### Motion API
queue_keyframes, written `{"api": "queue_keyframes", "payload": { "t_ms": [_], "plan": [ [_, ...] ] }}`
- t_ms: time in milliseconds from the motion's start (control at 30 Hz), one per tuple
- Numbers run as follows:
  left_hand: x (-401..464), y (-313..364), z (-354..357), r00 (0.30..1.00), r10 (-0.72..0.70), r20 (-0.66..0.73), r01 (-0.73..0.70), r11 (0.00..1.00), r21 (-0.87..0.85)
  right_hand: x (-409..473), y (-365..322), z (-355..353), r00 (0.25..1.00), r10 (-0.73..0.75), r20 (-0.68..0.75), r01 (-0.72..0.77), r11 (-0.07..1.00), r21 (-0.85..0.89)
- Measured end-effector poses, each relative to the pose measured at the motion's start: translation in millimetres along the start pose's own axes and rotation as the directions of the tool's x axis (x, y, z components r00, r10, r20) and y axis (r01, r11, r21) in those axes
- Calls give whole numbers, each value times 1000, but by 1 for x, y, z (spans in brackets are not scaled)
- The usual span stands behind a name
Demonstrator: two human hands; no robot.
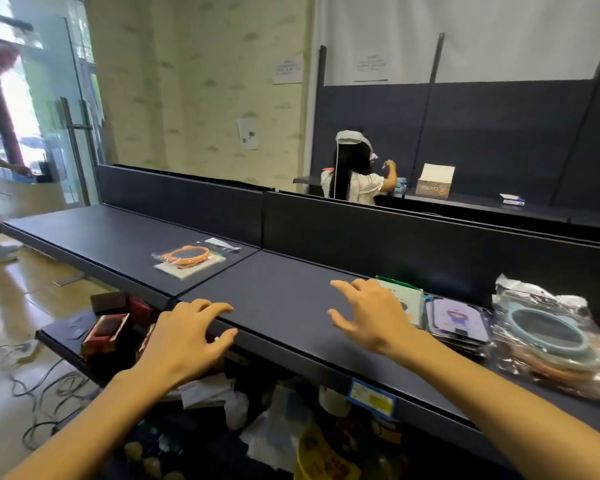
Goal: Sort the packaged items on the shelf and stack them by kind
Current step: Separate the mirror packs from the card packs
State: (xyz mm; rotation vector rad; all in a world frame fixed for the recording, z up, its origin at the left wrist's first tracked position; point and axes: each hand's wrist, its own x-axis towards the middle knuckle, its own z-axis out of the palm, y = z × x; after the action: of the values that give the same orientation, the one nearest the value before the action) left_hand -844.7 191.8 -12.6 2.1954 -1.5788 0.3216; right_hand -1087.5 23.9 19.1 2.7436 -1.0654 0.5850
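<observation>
Now right hand [374, 318] empty, beside packaged stacks [458, 323].

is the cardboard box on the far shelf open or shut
Open: the cardboard box on the far shelf has its white lid flap standing up.

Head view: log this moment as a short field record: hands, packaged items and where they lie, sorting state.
left hand: empty, fingers loosely curled, over the shelf's front edge
right hand: empty, fingers spread above the shelf
orange ring package: alone on the left shelf section, on a white flat pack
right group: green card pack, purple card stack, bagged rings pile, side by side
sorting state: orange package lies apart from the rings pile
</observation>
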Motion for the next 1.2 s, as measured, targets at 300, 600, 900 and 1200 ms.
{"api": "queue_keyframes", "payload": {
  "t_ms": [300,600,900,1200],
  "plan": [
    [40,-110,12,997,-63,32,63,998,8,77,-34,64,997,53,54,-57,996,70],
    [110,-211,21,995,-87,57,87,996,-13,191,-99,118,998,34,51,-41,990,134],
    [152,-300,35,994,-27,103,30,999,-29,248,-162,154,987,140,77,-151,972,181],
    [184,-379,41,985,140,104,-125,982,-141,263,-239,174,920,385,78,-390,870,302]
  ]
}}
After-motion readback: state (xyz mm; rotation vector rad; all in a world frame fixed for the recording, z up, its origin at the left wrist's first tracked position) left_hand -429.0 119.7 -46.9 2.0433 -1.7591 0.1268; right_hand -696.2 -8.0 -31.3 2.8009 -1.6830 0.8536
